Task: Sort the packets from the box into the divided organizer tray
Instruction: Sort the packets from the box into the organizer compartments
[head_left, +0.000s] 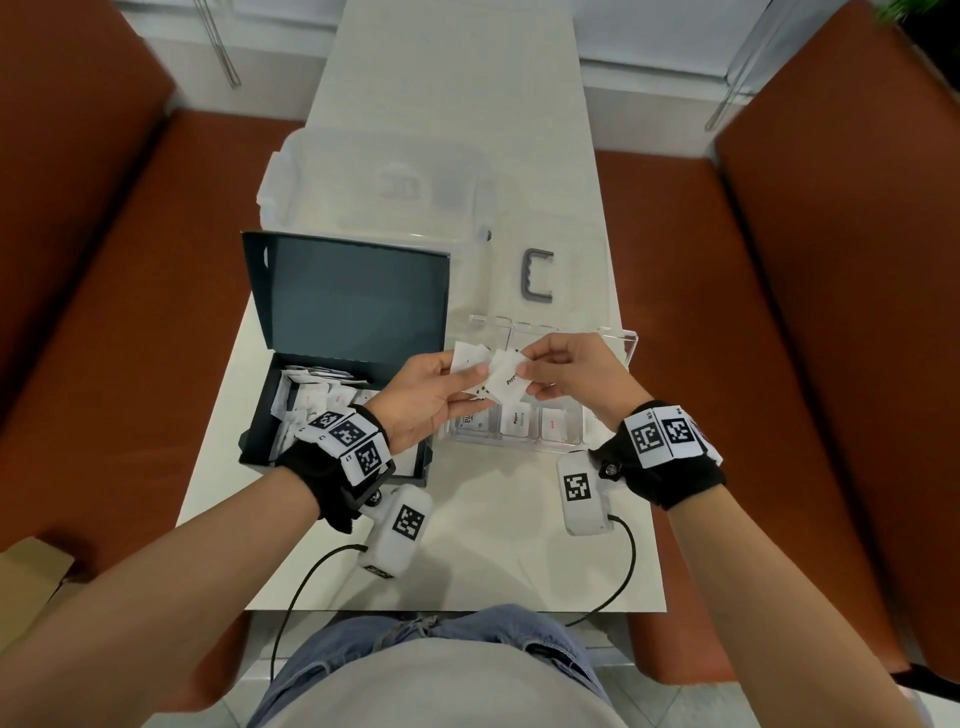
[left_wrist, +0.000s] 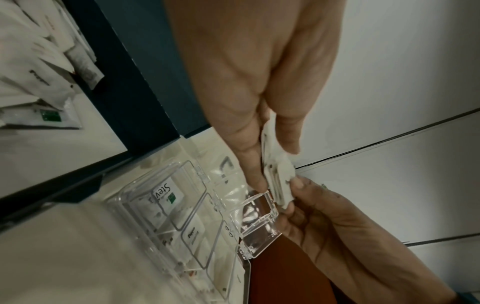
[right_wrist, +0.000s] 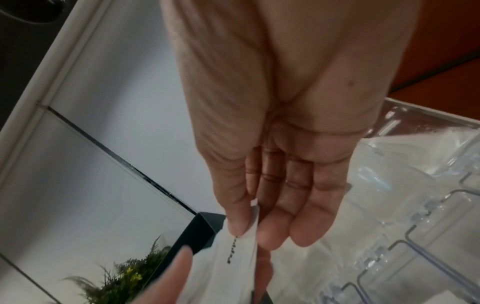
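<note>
A dark box (head_left: 260, 415) with its lid raised holds several white packets (head_left: 311, 400) at the table's left. To its right lies the clear divided organizer tray (head_left: 626, 345), with packets lying in its near compartments. Above the tray my left hand (head_left: 441, 384) holds a small stack of white packets (head_left: 467, 358) between thumb and fingers. My right hand (head_left: 550, 364) pinches one packet marked Pepper (head_left: 506, 382) at its edge, right beside the stack. In the left wrist view the stack (left_wrist: 275, 174) is held edge-on. In the right wrist view the pepper packet (right_wrist: 239, 261) hangs from thumb and forefinger.
A large clear plastic tub (head_left: 374, 182) stands behind the box. A grey handle-shaped clip (head_left: 537, 275) lies on the table beyond the tray. Brown benches (head_left: 779, 364) flank the narrow white table (head_left: 519, 561). A cardboard piece (head_left: 31, 577) sits at the lower left.
</note>
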